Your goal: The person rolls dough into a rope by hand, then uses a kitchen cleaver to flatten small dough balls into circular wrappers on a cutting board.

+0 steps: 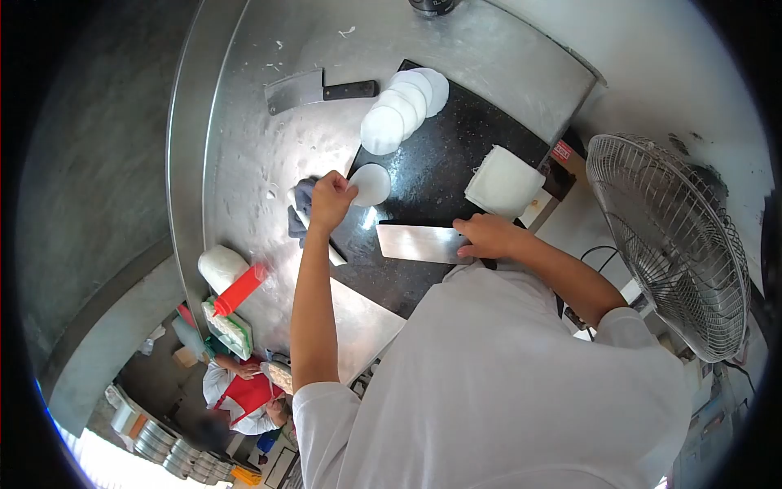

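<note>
My left hand [332,200] is closed, with thumb and fingers pinching the left edge of a thin, round white dough wrapper [373,185] at the black board's edge. A broad, flat cleaver [417,244] is in my right hand [486,237], its blade lying over the black board [440,175] and pointing left. Farther up the board, several round white wrappers [383,130] overlap in a row. A folded white cloth [503,182] rests on the board's right side. Below my left hand's wrist lies a dark grey cloth [298,222], partly hidden by the forearm.
A second cleaver [297,91] with a black handle lies on the steel counter [269,163]. Toward the left edge are a red squeeze bottle [236,292] and a white bag [222,268]. A large fan [672,244] stands at right. Another person in a red apron [249,391] works at lower left.
</note>
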Demonstrator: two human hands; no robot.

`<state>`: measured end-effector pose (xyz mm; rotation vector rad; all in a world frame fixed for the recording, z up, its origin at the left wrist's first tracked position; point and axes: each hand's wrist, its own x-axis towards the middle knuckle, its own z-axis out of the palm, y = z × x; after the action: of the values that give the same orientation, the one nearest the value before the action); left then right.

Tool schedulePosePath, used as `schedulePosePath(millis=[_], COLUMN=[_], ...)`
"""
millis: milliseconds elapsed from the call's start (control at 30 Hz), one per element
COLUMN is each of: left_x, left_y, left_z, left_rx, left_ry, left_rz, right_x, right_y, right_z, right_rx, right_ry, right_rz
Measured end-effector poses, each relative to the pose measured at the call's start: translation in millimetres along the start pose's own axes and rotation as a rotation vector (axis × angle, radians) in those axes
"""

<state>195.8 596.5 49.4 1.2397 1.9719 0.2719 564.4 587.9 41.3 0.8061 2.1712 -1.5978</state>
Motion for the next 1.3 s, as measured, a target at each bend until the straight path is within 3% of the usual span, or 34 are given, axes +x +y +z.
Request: schedulePosePath(millis=[200, 333, 467, 700, 833, 933, 967, 1033, 1133, 1167, 1233, 1300], left_x=[0, 20, 24, 55, 40, 19, 5, -33, -99, -116, -145, -158], left_y=[54, 92, 134, 40, 29, 17, 3, -25, -54, -78, -105, -104], left_z=[-19, -26, -26, 32, 29, 21, 21, 25, 57, 74, 92, 86], left_rx=[-0.11, -0.466, -0.719, -0.514, -0.658, -0.55, -0.416, 0.112, 0.416, 0.33, -0.114, -0.03], left_ry=[-0.008, -0.102, -0.074, 0.148, 0.205, 0.357, 0.48, 0.827, 1.122, 1.069, 1.0, 0.946], left_rz=[0.136, 0.248, 0.196, -0.137, -0.113, -0.078, 0.047, 0.064, -0.293, -0.311, -0.148, -0.146], right_x=[2, 2, 1, -1, -4, -4, -3, -4, -6, -6, -11, -10], right_y=[2, 1, 0, -1, -3, -2, -2, 0, 13, 13, 9, -3], right_z=[1, 0, 2, 6, 5, 7, 6, 6, 9, 7, 0, -6], right_rx=[0.007, 0.021, 0.002, 0.001, 0.018, 0.005, 0.019, 0.044, 0.042, 0.081, 0.155, 0.17], right_ry=[-0.01, -0.019, -0.003, 0.044, 0.044, 0.079, 0.078, 0.074, 0.15, 0.173, 0.18, 0.222], right_rz=[0.004, 0.025, 0.037, 0.04, 0.056, 0.022, 0.009, -0.014, -0.12, -0.114, -0.108, -0.075])
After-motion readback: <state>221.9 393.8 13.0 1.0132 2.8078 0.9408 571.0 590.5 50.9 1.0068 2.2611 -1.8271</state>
